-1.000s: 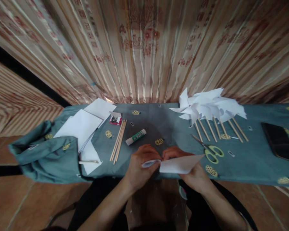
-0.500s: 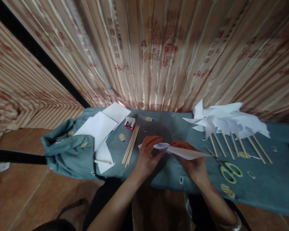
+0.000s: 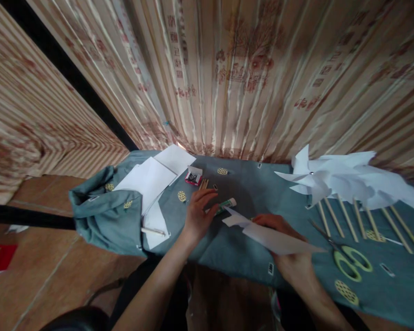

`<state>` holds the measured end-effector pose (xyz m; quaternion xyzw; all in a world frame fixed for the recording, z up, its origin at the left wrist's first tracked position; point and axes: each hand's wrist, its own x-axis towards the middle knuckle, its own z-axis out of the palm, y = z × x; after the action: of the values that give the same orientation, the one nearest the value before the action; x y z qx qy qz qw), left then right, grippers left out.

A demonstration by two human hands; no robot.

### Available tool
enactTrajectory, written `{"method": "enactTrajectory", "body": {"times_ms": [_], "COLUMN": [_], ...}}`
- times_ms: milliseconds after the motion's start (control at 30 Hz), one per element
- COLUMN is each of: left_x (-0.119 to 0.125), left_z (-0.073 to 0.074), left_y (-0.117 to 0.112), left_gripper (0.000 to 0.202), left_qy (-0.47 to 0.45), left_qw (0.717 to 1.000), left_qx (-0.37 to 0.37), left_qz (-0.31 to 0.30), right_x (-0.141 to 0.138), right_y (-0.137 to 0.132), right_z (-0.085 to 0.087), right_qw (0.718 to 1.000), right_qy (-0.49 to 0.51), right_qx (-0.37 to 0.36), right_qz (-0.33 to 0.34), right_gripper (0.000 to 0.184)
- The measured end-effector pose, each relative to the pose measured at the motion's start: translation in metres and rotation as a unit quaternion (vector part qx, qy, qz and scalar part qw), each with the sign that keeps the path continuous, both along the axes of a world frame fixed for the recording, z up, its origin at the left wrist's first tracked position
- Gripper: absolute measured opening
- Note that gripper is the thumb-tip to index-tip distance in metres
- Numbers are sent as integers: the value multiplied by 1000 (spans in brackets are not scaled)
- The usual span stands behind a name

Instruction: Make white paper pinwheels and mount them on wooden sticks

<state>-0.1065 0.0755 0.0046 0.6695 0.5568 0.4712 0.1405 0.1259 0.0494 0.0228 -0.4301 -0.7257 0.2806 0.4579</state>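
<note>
My right hand [image 3: 290,250] grips a folded white paper sheet [image 3: 269,235] above the teal cloth, its cut flaps pointing left. My left hand [image 3: 197,214] is off the paper, fingers stretched out flat over the wooden sticks [image 3: 203,185], its fingertips close to the green-and-white glue stick [image 3: 227,205]. Whether it touches the glue stick I cannot tell.
A teal-clothed table [image 3: 248,184] carries a stack of white paper [image 3: 148,181] at left, a small red box of pins [image 3: 194,177], finished white pinwheels [image 3: 334,179] on sticks at right and green-handled scissors [image 3: 348,259]. A striped curtain hangs behind.
My left hand let go of the paper and moved left toward the sticks and glue stick. My right hand keeps the paper alone. The view swung left.
</note>
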Motion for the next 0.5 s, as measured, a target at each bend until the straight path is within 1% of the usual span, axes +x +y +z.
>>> {"method": "enactTrajectory", "body": {"times_ms": [133,233,333,433,500], "left_x": [-9,-14,-21,-29,-34], "left_z": [-3,-3,-2,-2,-2], "left_y": [3,5,9,15,19], "left_gripper": [17,15,14,17,16], "left_qy": [8,19,35,74,128], "left_qw": [1000,999,998,994,987], "left_qx": [2,-23,-40,-66,-86], "left_qz": [17,25,33,51,53], "right_x": [3,7,9,10,11], "right_y": [-5,-9,-13,-15,-14], "right_z": [3,6,9,11,12], "right_qw": [997,994,991,990,989], "right_qy": [-50,-68,-87,-79,-72], "right_qx": [43,74,88,110,119], "right_qz": [41,47,42,41,43], "right_gripper": [15,16,15,13,15]}}
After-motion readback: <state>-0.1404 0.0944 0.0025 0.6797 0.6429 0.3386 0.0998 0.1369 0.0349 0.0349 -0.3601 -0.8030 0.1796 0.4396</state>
